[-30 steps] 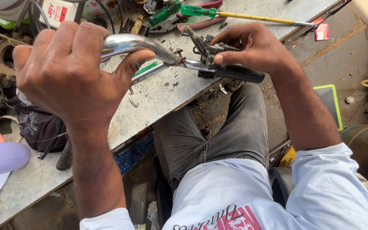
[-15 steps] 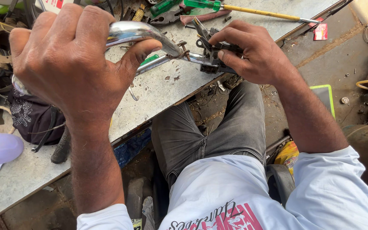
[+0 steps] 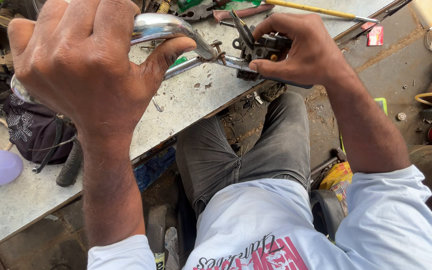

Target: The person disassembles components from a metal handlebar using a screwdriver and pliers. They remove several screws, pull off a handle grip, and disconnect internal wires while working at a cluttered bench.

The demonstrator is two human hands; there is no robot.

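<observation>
Left hand [image 3: 83, 75] closed tight around chrome handlebar [image 3: 163, 25], right hand [image 3: 306, 50] fingers clamped on black switch [image 3: 266, 47] at bar end, bar held over bench [image 3: 186, 105], long axis left to right.

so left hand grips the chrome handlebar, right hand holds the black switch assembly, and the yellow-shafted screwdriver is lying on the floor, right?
Not quite. In the head view the yellow-shafted screwdriver lies on the grey workbench, not the floor. The left hand grips the chrome handlebar; the right hand holds the black switch assembly.

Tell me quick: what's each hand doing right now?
Left hand: closed around the chrome handlebar.
Right hand: closed on the black switch housing mounted on that bar.
</observation>
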